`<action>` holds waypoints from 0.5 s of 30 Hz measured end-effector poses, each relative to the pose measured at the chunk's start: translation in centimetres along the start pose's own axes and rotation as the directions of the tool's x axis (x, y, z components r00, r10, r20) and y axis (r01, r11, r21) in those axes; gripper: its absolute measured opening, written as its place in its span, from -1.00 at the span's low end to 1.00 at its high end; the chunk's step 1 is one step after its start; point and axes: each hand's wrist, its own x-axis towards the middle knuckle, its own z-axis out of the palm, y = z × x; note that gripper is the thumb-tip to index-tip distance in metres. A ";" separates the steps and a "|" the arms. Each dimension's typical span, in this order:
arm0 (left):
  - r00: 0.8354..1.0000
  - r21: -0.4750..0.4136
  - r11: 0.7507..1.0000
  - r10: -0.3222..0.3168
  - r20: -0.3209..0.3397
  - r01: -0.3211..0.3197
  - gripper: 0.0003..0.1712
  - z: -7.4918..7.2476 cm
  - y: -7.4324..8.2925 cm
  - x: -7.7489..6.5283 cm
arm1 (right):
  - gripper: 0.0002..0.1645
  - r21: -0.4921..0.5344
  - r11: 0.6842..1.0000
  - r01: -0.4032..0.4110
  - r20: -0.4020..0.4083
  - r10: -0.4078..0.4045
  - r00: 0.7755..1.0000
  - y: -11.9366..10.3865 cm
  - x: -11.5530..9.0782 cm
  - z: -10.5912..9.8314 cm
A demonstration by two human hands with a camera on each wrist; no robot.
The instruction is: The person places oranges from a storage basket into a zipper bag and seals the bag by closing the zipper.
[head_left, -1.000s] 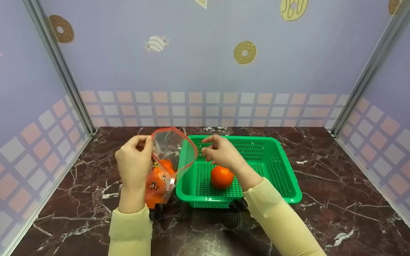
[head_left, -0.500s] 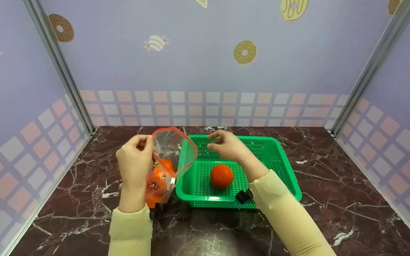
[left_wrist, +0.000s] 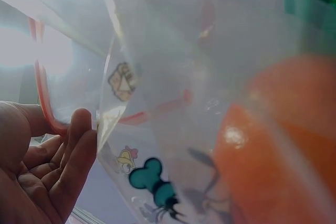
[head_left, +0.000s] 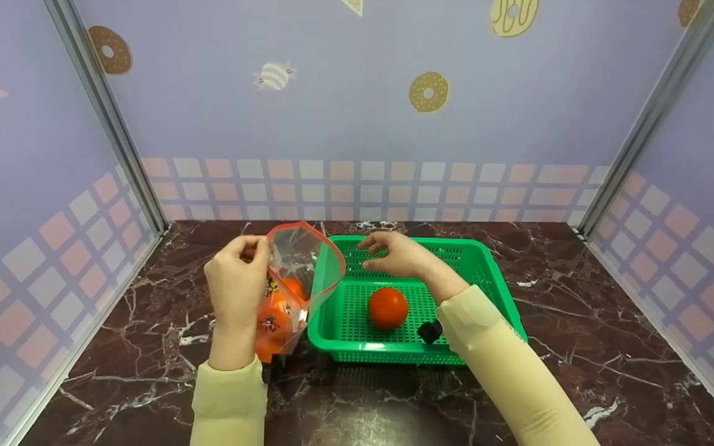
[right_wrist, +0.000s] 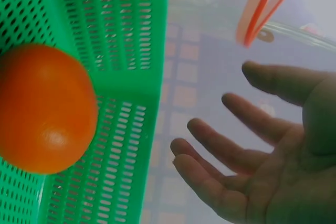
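My left hand (head_left: 237, 279) pinches the red-edged rim of a clear zip bag (head_left: 298, 248) printed with small cartoon figures. Several oranges (head_left: 277, 313) lie in the bottom of the bag, whose mouth gapes toward the right. In the left wrist view, thumb and fingers close on the red edge, and one bagged orange (left_wrist: 283, 145) shows large through the plastic. My right hand (head_left: 400, 255) hovers over the green basket (head_left: 416, 356), fingers spread and loosely bent, holding nothing. Below it a single orange (head_left: 388, 308) sits on the basket floor; the right wrist view shows this orange (right_wrist: 47, 108) apart from the fingers.
The basket stands right beside the bag, its left rim overlapped by the bag's mouth in the head view. Both are on a dark red marbled tabletop (head_left: 580, 334). Patterned panels (head_left: 357, 111) enclose the back and sides, with metal posts (head_left: 636, 124) at the corners.
My right hand has drawn back slightly to the right, away from the bag's mouth, uncovering more of the basket's orange. The left hand and bag stay nearly still.
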 end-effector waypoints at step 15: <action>1.000 -0.001 1.000 -0.007 0.006 0.007 -0.86 0.1 0.0 0.0 | -0.32 -0.204 0.979 0.009 0.185 0.030 0.982 1.5 1.5 0.7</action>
